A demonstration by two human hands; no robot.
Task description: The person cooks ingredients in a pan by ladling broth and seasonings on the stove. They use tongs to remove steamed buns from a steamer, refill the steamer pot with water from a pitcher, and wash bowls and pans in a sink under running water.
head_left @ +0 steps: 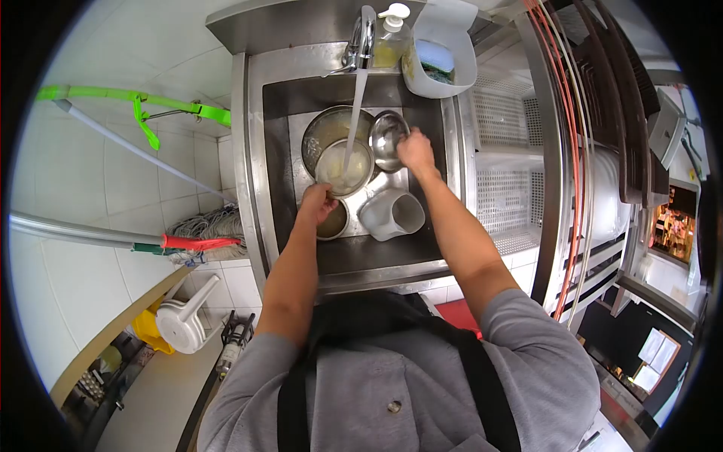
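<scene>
Water runs from the faucet (364, 38) into a round metal bowl (354, 162) in the steel sink (275, 143). My left hand (318, 203) grips this bowl at its lower left rim. In my right hand (416, 153) is a shiny metal bowl (387, 140), held by its right edge. A larger metal bowl (320, 129) lies beneath and behind the one under the water. Below my left hand, another round metal container (334, 222) shows in part. A translucent white plastic container (382, 214) lies tipped on the sink floor, its opening to the right.
Behind the sink stand a soap pump bottle (389, 47) and a white container (439, 79) with sponges. White perforated racks (506, 113) are to the right. At the left are a mop head (207, 226), poles and a white plastic stool (181, 324).
</scene>
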